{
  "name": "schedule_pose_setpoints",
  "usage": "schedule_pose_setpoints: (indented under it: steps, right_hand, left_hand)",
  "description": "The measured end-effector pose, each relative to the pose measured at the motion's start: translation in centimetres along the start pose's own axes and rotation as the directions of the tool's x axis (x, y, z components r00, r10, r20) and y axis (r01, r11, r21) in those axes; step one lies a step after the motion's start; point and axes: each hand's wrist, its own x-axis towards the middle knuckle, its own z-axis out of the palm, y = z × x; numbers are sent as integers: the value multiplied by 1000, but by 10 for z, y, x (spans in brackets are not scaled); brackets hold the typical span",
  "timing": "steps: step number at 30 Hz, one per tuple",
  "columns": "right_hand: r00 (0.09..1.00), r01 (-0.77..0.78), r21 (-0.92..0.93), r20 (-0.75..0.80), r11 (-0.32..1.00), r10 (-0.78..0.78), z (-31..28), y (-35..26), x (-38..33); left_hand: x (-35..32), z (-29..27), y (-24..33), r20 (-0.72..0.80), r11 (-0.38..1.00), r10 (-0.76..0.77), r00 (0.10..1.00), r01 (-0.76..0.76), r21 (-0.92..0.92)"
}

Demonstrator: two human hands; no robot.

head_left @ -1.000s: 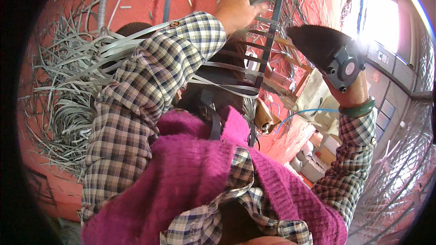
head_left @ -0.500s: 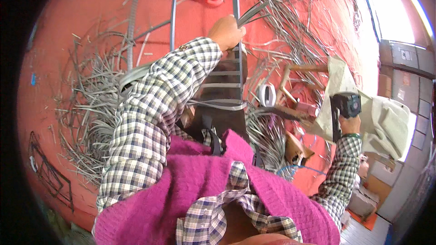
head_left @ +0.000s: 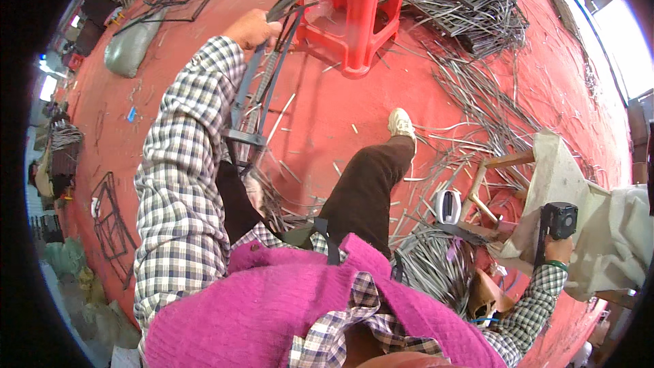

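Observation:
At the upper left, my left hand [head_left: 253,30] is closed around a narrow grey frame [head_left: 253,138], with loose grey strips beside the fingers. The frame hangs tilted on the left of my lap, seen nearly edge-on. On the right, my right hand [head_left: 558,251] grips a black staple gun [head_left: 561,221], held upright beside a beige cloth [head_left: 555,170]. How its fingers wrap the handle is mostly hidden. Below it, a bundle of grey strips [head_left: 432,259] lies near my right thigh.
A red plastic stool [head_left: 361,20] with plastic wrap on top stands ahead. Behind it lies a large heap of strips [head_left: 470,3]. Dark frames [head_left: 112,228] and a filled sack [head_left: 133,51] rest on the red floor at left. A white roll [head_left: 447,206] sits near the cloth-covered stand.
My left hand has swung the frame off my lap to the left, tilting it on edge. My right leg and shoe now show. The staple gun stays in my right hand.

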Motion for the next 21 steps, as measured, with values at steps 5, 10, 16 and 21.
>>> schedule_pose_setpoints:
  steps: [5,10,16,21]
  right_hand:
    - [994,110,72,12,991,-111,16,11,6]
    - [993,122,37,-5,992,-122,21,11,12]
    - [998,60,-63,-13,996,-61,9,-7,8]
    - [988,153,20,-9,988,-153,-9,-25,-16]
  left_hand:
    - [4,-69,-37,-54,884,-54,997,72,462]
    - [-60,-95,-100,-214,904,-93,972,172,392]
    - [-137,-61,-44,-305,967,-121,945,181,179]
    - [-165,-10,11,-188,950,198,962,-141,279]
